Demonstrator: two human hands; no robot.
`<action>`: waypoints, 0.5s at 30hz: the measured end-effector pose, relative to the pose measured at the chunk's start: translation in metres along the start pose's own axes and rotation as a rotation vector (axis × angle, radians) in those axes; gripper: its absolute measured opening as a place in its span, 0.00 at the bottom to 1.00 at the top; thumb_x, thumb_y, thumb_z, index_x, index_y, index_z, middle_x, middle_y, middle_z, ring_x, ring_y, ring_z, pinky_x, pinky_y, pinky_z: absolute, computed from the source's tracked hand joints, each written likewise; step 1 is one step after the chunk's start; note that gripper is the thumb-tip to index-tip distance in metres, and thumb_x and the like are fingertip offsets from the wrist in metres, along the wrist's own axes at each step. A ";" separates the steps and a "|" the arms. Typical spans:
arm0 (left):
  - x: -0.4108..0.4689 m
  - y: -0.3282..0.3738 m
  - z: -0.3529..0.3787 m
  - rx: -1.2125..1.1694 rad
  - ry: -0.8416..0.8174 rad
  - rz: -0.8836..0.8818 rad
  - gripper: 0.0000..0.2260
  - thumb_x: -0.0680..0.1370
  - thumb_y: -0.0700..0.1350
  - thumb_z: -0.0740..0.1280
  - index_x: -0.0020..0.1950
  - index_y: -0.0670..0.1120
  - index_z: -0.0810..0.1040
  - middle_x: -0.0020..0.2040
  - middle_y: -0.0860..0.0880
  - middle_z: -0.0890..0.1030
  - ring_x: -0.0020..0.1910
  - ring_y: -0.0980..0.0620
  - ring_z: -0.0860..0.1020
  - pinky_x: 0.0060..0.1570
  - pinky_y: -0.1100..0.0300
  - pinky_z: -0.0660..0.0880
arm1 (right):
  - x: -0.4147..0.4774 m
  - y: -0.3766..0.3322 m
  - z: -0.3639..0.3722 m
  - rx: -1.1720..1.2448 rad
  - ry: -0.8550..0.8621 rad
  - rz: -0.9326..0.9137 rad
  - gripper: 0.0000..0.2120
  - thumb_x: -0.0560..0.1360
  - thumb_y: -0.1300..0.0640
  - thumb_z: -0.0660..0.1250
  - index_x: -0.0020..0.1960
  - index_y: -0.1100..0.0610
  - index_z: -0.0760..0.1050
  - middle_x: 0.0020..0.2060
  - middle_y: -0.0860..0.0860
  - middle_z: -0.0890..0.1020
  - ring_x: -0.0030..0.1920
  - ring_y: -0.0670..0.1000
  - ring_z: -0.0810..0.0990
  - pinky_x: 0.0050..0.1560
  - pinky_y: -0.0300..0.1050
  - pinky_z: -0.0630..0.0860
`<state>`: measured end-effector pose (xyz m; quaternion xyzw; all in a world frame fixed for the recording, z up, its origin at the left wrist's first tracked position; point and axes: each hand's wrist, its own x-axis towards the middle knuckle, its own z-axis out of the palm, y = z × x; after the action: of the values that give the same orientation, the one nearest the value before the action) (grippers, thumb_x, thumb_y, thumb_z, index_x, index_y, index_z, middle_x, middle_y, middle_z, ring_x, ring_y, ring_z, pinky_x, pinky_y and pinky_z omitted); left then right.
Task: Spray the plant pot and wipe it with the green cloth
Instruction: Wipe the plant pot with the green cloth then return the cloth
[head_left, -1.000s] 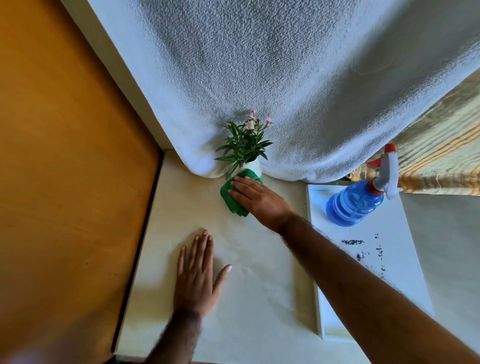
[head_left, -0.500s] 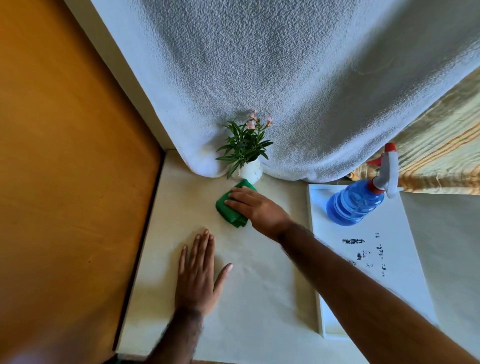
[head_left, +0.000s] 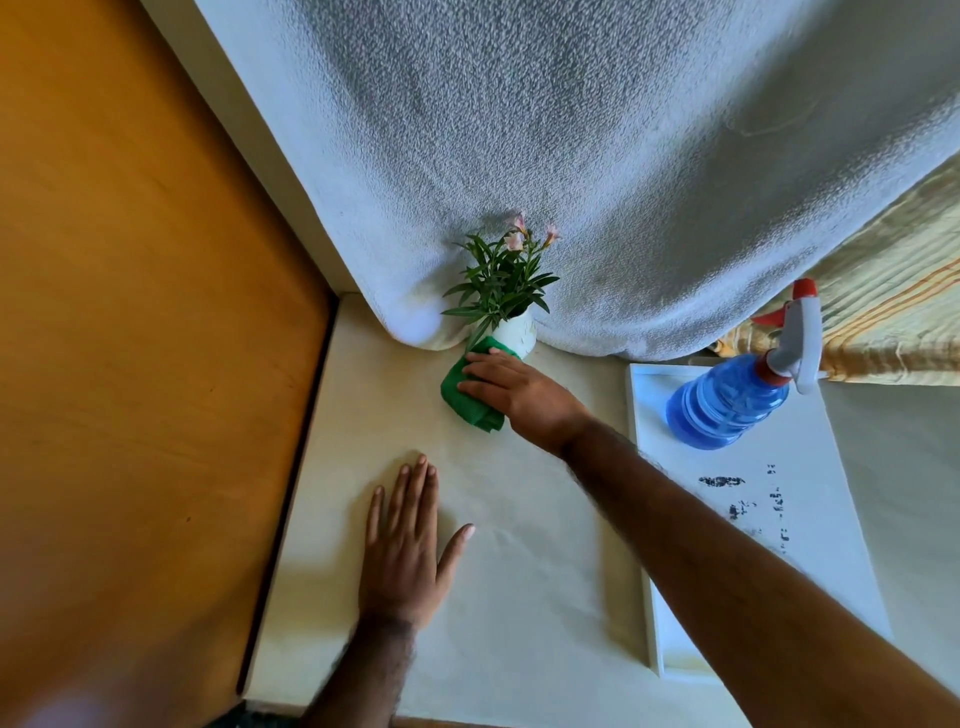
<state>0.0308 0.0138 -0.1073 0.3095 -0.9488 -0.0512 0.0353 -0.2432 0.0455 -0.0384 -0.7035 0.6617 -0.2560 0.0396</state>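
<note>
Cloth (head_left: 470, 392) against pot (head_left: 515, 335)

Head-worn view, steeply down over table (head_left: 519, 597)

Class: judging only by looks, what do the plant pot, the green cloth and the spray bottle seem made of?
Plant pot: likely glazed ceramic, white and smooth.
Green cloth: soft fabric, perhaps microfibre; it folds under the right hand.
Spray bottle: translucent blue ribbed plastic, opaque plastic trigger.
</note>
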 end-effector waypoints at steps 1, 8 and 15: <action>0.000 0.000 0.000 0.003 -0.001 0.002 0.37 0.83 0.67 0.53 0.83 0.43 0.57 0.84 0.44 0.61 0.83 0.44 0.61 0.78 0.38 0.66 | -0.001 -0.001 0.002 0.027 0.001 0.034 0.19 0.72 0.80 0.67 0.61 0.70 0.81 0.61 0.68 0.81 0.66 0.70 0.77 0.69 0.69 0.70; -0.001 0.000 0.002 0.018 0.060 0.025 0.37 0.83 0.65 0.58 0.82 0.41 0.60 0.83 0.43 0.64 0.82 0.43 0.64 0.76 0.37 0.69 | -0.010 -0.006 0.017 0.152 -0.006 0.168 0.22 0.74 0.79 0.63 0.65 0.68 0.79 0.65 0.66 0.79 0.69 0.66 0.75 0.73 0.62 0.67; 0.000 0.001 -0.003 0.002 0.017 0.012 0.36 0.82 0.66 0.55 0.82 0.42 0.61 0.83 0.44 0.63 0.82 0.44 0.64 0.77 0.38 0.67 | -0.012 -0.016 0.017 0.227 0.034 0.253 0.30 0.68 0.83 0.62 0.66 0.66 0.78 0.66 0.63 0.79 0.71 0.63 0.74 0.74 0.58 0.68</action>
<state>0.0304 0.0148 -0.1041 0.3042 -0.9504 -0.0475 0.0433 -0.2217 0.0542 -0.0501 -0.6012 0.7124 -0.3340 0.1398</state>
